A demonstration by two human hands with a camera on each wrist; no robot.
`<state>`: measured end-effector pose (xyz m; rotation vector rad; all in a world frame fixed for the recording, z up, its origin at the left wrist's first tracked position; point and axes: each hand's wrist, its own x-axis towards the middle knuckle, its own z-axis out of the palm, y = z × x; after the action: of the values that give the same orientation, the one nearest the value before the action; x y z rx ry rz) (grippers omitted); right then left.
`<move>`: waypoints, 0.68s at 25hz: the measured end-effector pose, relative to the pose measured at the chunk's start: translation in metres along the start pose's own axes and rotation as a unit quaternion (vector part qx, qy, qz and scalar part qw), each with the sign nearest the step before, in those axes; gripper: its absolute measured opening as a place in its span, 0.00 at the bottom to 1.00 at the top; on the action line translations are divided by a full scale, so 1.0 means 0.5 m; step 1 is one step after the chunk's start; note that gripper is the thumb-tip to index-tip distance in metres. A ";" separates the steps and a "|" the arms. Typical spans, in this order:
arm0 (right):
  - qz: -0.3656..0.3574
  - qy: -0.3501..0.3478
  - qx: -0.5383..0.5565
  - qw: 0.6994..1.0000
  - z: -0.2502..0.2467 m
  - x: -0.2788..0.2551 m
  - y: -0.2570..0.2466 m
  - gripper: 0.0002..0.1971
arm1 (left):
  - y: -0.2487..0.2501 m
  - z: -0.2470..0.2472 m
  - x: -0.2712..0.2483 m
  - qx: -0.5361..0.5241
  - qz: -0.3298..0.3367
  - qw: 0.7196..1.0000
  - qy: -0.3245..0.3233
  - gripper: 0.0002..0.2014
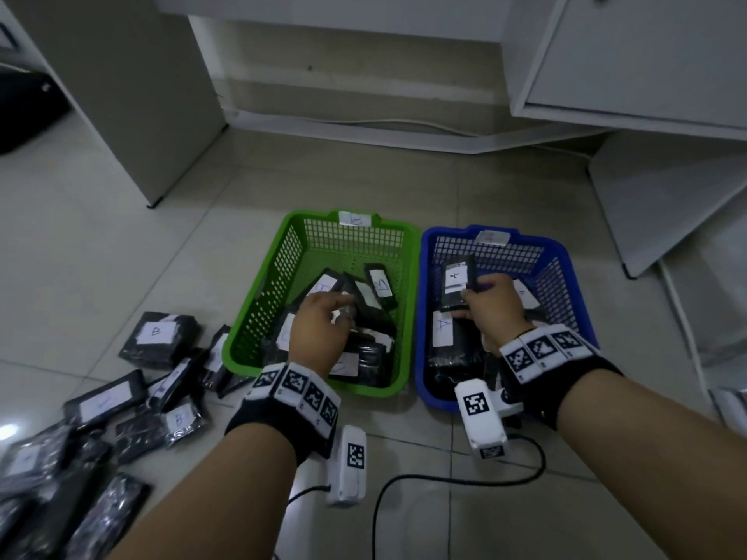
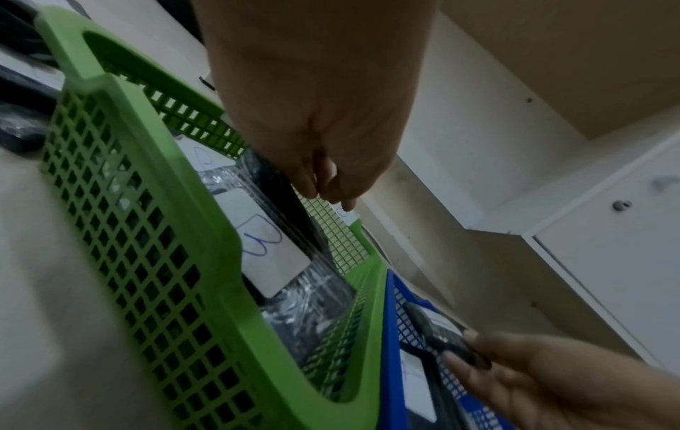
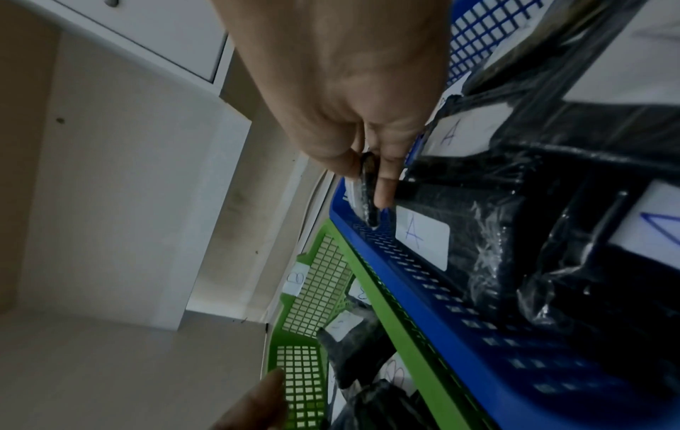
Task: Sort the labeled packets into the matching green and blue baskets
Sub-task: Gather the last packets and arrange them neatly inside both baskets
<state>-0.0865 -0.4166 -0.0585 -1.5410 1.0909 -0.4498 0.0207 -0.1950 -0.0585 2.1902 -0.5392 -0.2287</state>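
Note:
On the floor tiles, a green basket (image 1: 242, 337) marked B stands next to a blue basket (image 1: 420, 317) marked A. Both contain black plastic packets with white labels. My left hand (image 1: 323, 317) hovers over the B packets (image 2: 272, 250) in the green basket (image 2: 206, 203). Its fingers (image 2: 331, 189) hang loosely curled, with nothing clearly between them. My right hand (image 1: 485, 301) is over the blue basket (image 3: 441, 305) and pinches the edge of a black A packet (image 1: 458, 282) between thumb and fingers (image 3: 382, 192). More A packets (image 3: 423, 235) lie below it.
A loose pile of black labelled packets (image 1: 121, 398) covers the floor to the left of the green basket, with a B packet (image 1: 159, 337) at its far end. White cabinets (image 1: 646, 54) stand behind and to the right. A black cable (image 1: 444, 478) trails on the tiles near me.

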 end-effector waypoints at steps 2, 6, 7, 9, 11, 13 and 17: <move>-0.012 0.023 -0.054 0.998 0.010 0.015 0.011 0.10 | -0.007 -0.008 -0.007 0.077 0.038 0.996 0.016 0.12; -0.093 0.033 -0.172 0.980 0.028 -0.005 0.010 0.10 | -0.052 -0.040 -0.020 0.096 0.059 0.993 -0.034 0.08; -0.125 0.027 -0.169 0.977 0.041 -0.022 0.003 0.09 | -0.061 -0.055 -0.027 0.067 0.071 0.995 -0.010 0.09; -0.172 -0.016 -0.154 0.973 0.079 -0.066 -0.016 0.07 | -0.087 -0.087 -0.045 0.035 0.081 0.993 0.079 0.11; -0.195 -0.088 -0.136 0.967 0.134 -0.117 -0.025 0.07 | -0.132 -0.126 -0.072 0.031 0.047 0.988 0.141 0.12; -0.211 -0.160 -0.121 0.957 0.209 -0.173 -0.024 0.08 | -0.190 -0.174 -0.113 0.038 -0.009 0.984 0.172 0.12; -0.259 -0.275 -0.126 0.917 0.335 -0.282 -0.031 0.08 | -0.315 -0.260 -0.179 0.059 -0.117 0.974 0.183 0.10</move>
<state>-0.0205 -0.2074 -0.0541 -2.0321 0.2995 -0.2001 0.0325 0.0234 -0.1024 2.3373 -0.0892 0.0865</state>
